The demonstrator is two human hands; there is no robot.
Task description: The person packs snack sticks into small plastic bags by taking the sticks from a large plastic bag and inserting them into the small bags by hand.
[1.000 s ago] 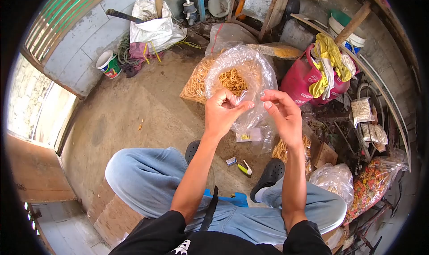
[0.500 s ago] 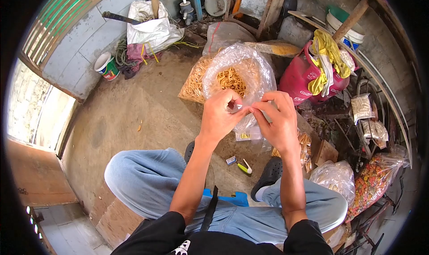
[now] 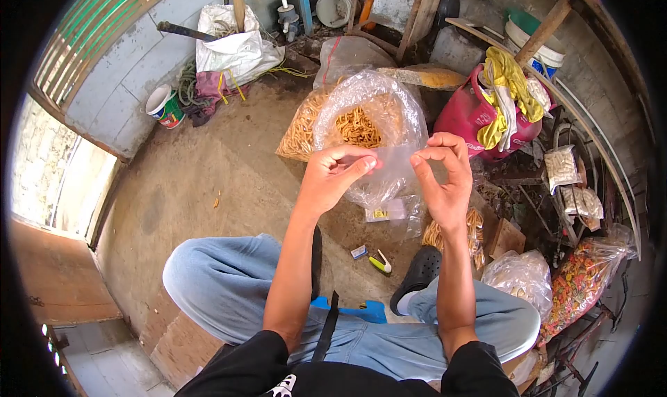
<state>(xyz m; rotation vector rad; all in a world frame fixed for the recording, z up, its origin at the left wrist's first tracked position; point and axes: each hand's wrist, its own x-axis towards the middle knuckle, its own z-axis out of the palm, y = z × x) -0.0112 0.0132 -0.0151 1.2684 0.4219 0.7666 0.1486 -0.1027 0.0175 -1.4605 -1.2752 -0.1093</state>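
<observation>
A small clear plastic bag [image 3: 396,163] is stretched between my two hands. My left hand [image 3: 332,180] pinches its left side between thumb and fingers. On the other side, the thumb and curled fingers of my right hand [image 3: 446,181] hold the bag's right edge. Just beyond my hands stands a large open plastic sack [image 3: 410,112] full of brown stick-shaped snacks [image 3: 358,127]. A clear packet with a yellow label [image 3: 386,211] lies on the floor below the bag. Closer to my feet are a small blue-and-white box [image 3: 358,252] and a green-and-white stapler-like tool [image 3: 380,261].
Filled snack packs [image 3: 474,231] lie by my right shoe [image 3: 420,275]. Further right are a crumpled clear bag [image 3: 520,279] and a sack of colourful snacks [image 3: 587,279]. A pink tub with yellow cloths [image 3: 462,119] stands at the back right, a white sack [image 3: 236,56] at the back left.
My hands have moved apart from nearly touching, and the clear bag now shows spread between them. My right hand has shifted slightly right. The things on the floor have stayed put.
</observation>
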